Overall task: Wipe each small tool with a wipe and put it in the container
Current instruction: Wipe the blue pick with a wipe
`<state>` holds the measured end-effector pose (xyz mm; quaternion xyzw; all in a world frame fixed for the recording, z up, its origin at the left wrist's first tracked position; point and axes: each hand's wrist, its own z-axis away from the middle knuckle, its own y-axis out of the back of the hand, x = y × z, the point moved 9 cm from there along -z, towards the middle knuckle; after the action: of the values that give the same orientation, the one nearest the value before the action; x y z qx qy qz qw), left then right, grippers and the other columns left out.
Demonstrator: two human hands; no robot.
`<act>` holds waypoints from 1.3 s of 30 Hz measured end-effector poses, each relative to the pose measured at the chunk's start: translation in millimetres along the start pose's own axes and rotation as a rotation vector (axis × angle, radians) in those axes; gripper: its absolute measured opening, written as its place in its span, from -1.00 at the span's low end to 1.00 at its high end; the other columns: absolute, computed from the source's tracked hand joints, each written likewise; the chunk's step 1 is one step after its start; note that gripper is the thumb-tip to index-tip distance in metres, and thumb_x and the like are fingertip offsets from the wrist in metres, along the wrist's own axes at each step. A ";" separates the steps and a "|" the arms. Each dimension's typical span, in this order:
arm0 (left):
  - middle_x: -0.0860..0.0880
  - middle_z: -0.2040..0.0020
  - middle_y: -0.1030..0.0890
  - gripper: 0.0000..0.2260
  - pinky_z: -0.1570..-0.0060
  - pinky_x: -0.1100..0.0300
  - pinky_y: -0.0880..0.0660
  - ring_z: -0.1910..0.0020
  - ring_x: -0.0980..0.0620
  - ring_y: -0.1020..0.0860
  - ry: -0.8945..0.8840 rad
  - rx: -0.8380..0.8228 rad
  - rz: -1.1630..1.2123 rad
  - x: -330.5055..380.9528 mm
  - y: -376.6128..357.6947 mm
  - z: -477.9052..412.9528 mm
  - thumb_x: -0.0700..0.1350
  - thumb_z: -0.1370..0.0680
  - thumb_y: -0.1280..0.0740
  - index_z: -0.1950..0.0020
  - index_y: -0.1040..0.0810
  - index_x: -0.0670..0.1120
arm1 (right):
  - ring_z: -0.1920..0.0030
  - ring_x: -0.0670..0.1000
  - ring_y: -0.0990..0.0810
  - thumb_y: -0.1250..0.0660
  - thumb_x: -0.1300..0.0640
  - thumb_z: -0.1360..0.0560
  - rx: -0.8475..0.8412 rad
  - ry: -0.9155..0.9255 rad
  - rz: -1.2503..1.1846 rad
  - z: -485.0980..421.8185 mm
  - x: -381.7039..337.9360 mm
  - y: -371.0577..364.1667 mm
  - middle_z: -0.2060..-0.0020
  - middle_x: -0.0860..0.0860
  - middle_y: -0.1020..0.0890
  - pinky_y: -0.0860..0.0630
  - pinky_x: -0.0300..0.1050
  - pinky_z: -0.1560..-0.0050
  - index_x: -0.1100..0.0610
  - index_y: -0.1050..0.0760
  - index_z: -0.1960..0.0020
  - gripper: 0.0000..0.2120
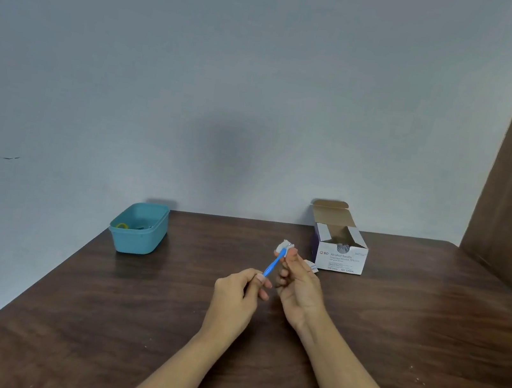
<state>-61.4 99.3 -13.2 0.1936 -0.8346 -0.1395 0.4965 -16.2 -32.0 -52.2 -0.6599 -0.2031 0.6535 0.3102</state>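
Left hand [239, 291]: fingers curled, pinched the lower end of the blue tool [271, 265], held above the bench [391, 349], right of the container [138, 232] and well apart from it.
Right hand [297, 284]: pinched the wipe [284, 246] round the tool's upper end.
Step, as judged: wiping.
Next move: carry the tool left and release it over the container.

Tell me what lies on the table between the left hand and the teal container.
Nothing lies there. In the head view, the table is bare wood between the left hand, which pinches the blue tool, and the teal container.
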 end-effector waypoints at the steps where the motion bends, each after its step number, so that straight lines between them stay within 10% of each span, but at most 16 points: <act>1: 0.05 0.34 -0.63 -0.77 0.33 0.48 -0.37 0.39 0.26 -0.52 0.001 -0.001 0.004 -0.5 0.0 -0.1 -0.17 -0.62 -0.23 0.14 -0.64 -0.02 | 0.39 -0.15 -0.36 -0.34 0.12 -0.50 -0.012 -0.008 0.012 0.2 0.7 -0.9 0.31 -0.03 -0.62 -0.32 -0.31 0.39 0.24 -0.59 0.03 -0.82; 21: 0.03 0.37 -0.60 -0.74 0.28 0.44 -0.42 0.29 0.11 -0.56 0.002 -0.054 -0.015 -3.6 -6.4 -1.6 -0.18 -0.62 -0.21 0.18 -0.61 0.02 | 0.35 -0.12 -0.33 -0.37 0.03 -0.44 0.027 -0.050 -0.056 -5.4 5.7 6.4 0.43 -0.05 -0.51 -0.29 -0.24 0.28 0.33 -0.56 -0.12 -0.60; 39: 0.07 0.36 -0.63 -0.83 0.31 0.48 -0.38 0.38 0.26 -0.53 0.011 0.006 -0.009 -1.4 1.8 -1.3 -0.17 -0.57 -0.29 0.15 -0.65 -0.05 | 0.41 -0.13 -0.35 -0.42 0.26 -0.43 0.019 0.080 0.151 3.0 -3.0 -2.3 0.40 -0.02 -0.52 -0.32 -0.31 0.41 0.14 -0.65 0.21 -0.93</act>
<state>-60.0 101.5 -12.9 0.1996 -0.8314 -0.1381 0.4998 -19.0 -31.9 -48.3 -0.6959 -0.1341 0.6502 0.2738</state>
